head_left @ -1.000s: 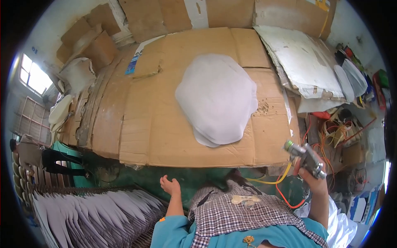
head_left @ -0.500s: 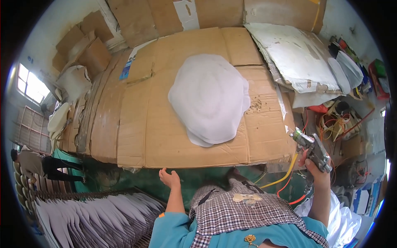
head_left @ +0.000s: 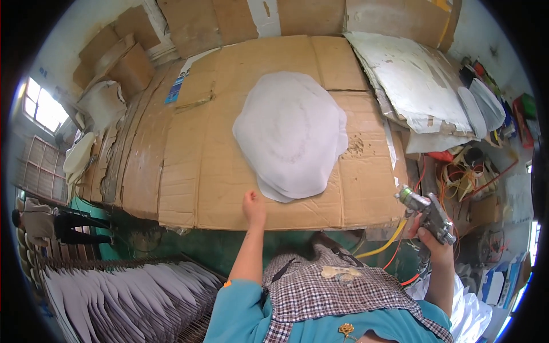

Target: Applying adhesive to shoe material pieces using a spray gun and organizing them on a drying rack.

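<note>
Left hand [head_left: 254, 209] nearer, fingers bunched closed, nothing showing in them; grey sheets [head_left: 291, 128] just ahead-right on the cardboard [head_left: 223, 166], longer front to back. Right hand [head_left: 433, 234], farther off, wraps a spray gun [head_left: 430, 214].

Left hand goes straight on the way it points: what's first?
The left hand would likely first meet the near-left edge of the pale grey, rounded pile of thin sheets; height over the flat brown cardboard is unclear.

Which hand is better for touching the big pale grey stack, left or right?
Probably the left hand: it looks empty and is close to the grey stack. The right hand holds a metal spray gun and is farther away.
</note>
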`<state>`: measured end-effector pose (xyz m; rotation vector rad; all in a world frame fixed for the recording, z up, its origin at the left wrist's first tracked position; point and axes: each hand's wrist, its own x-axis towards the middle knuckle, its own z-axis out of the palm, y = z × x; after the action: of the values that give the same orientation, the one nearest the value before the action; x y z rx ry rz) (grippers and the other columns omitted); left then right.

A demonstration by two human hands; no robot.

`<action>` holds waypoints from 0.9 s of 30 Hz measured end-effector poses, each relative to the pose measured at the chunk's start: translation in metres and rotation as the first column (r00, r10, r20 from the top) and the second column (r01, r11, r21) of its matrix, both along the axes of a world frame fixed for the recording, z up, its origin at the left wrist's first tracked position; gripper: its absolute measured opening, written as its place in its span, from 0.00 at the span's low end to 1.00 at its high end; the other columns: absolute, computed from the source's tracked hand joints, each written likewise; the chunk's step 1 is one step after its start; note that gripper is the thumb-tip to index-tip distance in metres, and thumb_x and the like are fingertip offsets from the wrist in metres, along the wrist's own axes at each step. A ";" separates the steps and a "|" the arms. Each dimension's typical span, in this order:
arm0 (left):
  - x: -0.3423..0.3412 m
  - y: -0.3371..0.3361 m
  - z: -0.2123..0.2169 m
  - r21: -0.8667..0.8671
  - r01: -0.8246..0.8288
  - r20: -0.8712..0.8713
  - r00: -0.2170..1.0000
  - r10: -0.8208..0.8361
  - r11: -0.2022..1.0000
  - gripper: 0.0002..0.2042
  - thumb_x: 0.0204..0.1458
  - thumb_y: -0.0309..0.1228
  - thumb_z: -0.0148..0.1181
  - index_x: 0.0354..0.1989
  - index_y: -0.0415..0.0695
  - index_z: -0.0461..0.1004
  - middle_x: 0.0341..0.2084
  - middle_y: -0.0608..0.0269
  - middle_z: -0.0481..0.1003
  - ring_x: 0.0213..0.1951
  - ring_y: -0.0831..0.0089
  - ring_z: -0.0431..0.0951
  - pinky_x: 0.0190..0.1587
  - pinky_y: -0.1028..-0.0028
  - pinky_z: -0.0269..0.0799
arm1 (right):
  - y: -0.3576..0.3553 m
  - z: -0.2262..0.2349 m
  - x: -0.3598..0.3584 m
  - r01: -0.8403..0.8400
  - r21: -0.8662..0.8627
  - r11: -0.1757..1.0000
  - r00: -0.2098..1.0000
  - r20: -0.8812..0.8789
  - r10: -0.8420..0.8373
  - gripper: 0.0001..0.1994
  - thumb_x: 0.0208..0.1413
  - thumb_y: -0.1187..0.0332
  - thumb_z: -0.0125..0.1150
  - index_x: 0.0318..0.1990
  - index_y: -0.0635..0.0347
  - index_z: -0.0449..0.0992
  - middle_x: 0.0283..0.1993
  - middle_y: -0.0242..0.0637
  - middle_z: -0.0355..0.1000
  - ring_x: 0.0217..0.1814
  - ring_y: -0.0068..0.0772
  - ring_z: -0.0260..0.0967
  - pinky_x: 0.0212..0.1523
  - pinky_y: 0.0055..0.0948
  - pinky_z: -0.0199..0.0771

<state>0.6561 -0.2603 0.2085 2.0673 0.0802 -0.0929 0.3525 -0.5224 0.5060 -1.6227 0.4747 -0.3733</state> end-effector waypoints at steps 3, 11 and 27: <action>0.004 -0.035 -0.006 0.105 0.066 0.075 0.994 -0.074 0.992 0.16 0.41 0.33 0.59 0.39 0.41 0.69 0.30 0.56 0.73 0.35 0.64 0.73 0.38 0.68 0.68 | -0.007 0.000 -0.006 0.046 -0.007 0.999 0.999 0.003 -0.046 0.27 0.43 0.72 0.60 0.53 0.66 0.60 0.28 0.35 0.68 0.28 0.24 0.66 0.30 0.23 0.68; 0.005 -0.080 0.011 0.310 0.014 -0.094 0.995 0.016 0.951 0.18 0.39 0.40 0.60 0.34 0.39 0.67 0.29 0.53 0.71 0.35 0.55 0.72 0.39 0.61 0.67 | -0.013 -0.007 0.019 -0.163 0.065 0.985 0.986 0.030 0.161 0.26 0.42 0.75 0.59 0.52 0.66 0.62 0.30 0.35 0.69 0.30 0.24 0.68 0.33 0.24 0.69; 0.003 -0.090 0.022 -0.322 -0.218 -0.379 0.922 0.086 0.921 0.08 0.46 0.32 0.57 0.26 0.42 0.67 0.27 0.57 0.72 0.29 0.65 0.74 0.30 0.66 0.72 | -0.032 -0.014 0.030 -0.057 0.041 0.998 0.990 0.129 0.052 0.25 0.42 0.73 0.60 0.51 0.67 0.62 0.29 0.35 0.68 0.28 0.25 0.67 0.30 0.24 0.69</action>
<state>0.6586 -0.3506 0.2308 1.6489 0.4220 -0.3620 0.3821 -0.5546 0.4917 -1.5547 0.3387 -0.4201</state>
